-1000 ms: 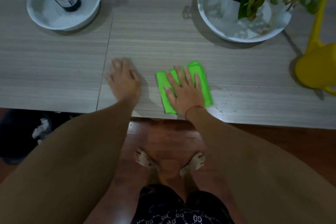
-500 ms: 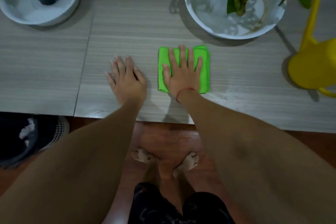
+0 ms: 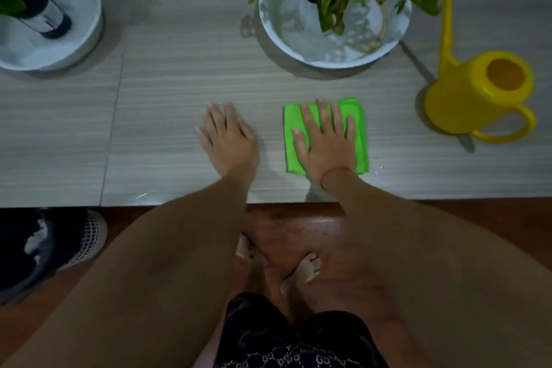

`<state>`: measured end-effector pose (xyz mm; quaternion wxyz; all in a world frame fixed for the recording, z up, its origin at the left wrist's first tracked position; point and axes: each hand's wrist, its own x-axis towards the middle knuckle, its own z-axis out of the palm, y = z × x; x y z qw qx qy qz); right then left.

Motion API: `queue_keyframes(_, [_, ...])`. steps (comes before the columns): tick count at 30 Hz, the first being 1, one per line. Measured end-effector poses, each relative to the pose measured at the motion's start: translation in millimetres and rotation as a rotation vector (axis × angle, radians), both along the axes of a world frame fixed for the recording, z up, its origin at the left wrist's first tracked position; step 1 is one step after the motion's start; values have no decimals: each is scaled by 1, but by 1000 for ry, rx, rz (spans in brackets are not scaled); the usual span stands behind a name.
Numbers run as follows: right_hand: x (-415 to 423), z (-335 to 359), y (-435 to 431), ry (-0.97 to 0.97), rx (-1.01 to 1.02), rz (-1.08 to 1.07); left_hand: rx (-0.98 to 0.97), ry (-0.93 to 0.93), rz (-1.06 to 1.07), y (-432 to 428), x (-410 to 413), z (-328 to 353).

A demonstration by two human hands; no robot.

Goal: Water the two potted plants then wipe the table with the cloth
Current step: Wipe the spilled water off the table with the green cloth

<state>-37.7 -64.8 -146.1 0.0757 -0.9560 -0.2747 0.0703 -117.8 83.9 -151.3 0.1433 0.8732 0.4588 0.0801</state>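
Observation:
A folded bright green cloth lies on the pale wood-grain table, a little in from the front edge. My right hand presses flat on it with the fingers spread. My left hand rests flat on the bare table to the cloth's left, holding nothing. A leafy plant stands in a white bowl just behind the cloth. A second plant in a dark bottle stands in a white bowl at the far left.
A yellow watering can with a long spout stands to the right of the cloth. Small water drops glint near the cloth's right corner. Below the table edge are a red-brown floor, my bare feet and a dark bag at left.
My right hand has pushed the cloth away from the front edge and straightened it, and it now sits nearer the right plant's bowl. My left hand stays flat on the table.

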Motion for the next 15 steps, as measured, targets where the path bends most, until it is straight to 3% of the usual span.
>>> queue_keyframes(9, [2,-6,39,30,7,-15,3,-12,60,-6,4,-8])
queue_keyframes(13, [-29,-8,-1,13,24,176,-39,41,21,1,-1,-1])
queue_keyframes(15, [-16,-9,-35,0,19,147,-81,76,9,0,1,7])
